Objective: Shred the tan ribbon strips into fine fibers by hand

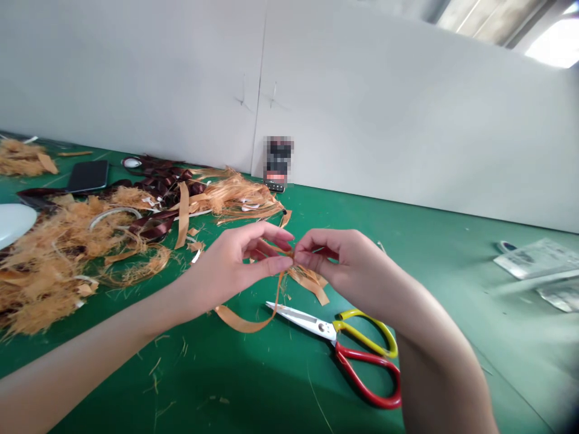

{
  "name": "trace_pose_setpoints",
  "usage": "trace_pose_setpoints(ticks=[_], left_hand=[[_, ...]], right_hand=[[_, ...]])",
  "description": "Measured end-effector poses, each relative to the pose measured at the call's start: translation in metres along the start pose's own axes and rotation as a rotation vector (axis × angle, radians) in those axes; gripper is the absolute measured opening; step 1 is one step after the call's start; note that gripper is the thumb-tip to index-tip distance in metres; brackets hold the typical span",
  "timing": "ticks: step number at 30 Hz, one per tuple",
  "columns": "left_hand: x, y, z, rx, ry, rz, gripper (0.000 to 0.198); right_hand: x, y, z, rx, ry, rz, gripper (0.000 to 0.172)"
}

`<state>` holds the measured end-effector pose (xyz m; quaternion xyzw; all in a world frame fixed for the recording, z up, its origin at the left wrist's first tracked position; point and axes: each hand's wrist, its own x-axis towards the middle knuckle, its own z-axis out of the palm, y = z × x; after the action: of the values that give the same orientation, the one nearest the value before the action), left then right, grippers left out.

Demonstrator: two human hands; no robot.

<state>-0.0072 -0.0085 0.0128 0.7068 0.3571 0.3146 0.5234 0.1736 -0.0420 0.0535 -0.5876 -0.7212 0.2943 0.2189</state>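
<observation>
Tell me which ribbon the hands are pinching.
The orange ribbon, pinched between the left hand and right hand above the scissors; the dark brown ribbons lie untouched farther back.

Green worktable strewn with scraps around a pair of scissors.
The scissors (323,328), one handle yellow and one red, lie flat on the green table (429,253), blades pointing left. Well left of them spreads a heap of frayed orange fibre (49,265); beyond it lie dark brown ribbons (163,181), a black phone (88,175) and a white dish (13,222). Well right of the scissors lie clear packets (538,258). A white wall panel (384,108) stands far behind them.
</observation>
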Motion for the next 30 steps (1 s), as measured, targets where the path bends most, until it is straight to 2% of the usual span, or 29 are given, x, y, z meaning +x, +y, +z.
trace_pose_setpoints(ticks=[3,8,13,20,22,26,30], left_hand=[[0.0,-0.002,0.001,0.002,-0.002,0.007,0.029],[0.001,0.0,0.002,0.069,0.081,-0.022,0.03],[0.003,0.002,0.0,0.094,0.059,-0.037,0.02],[-0.001,0.004,-0.003,0.033,0.156,-0.041,0.015],[-0.003,0.006,-0.003,-0.009,0.177,-0.044,0.013],[-0.005,0.01,-0.001,-0.008,0.217,-0.003,0.007],[-0.008,0.012,0.0,0.026,0.249,0.04,0.004]], right_hand=[[0.001,-0.001,0.0,0.013,0.012,0.006,0.017],[0.003,0.0,0.001,0.048,0.004,-0.002,0.019],[0.002,-0.001,0.001,0.118,-0.033,-0.013,0.018],[0.0,-0.002,0.003,0.023,-0.015,0.116,0.015],[0.001,-0.002,0.007,0.124,0.023,0.133,0.013],[0.002,-0.007,0.013,0.405,0.061,0.139,0.03],[0.003,-0.01,0.015,0.443,0.102,0.118,0.024]])
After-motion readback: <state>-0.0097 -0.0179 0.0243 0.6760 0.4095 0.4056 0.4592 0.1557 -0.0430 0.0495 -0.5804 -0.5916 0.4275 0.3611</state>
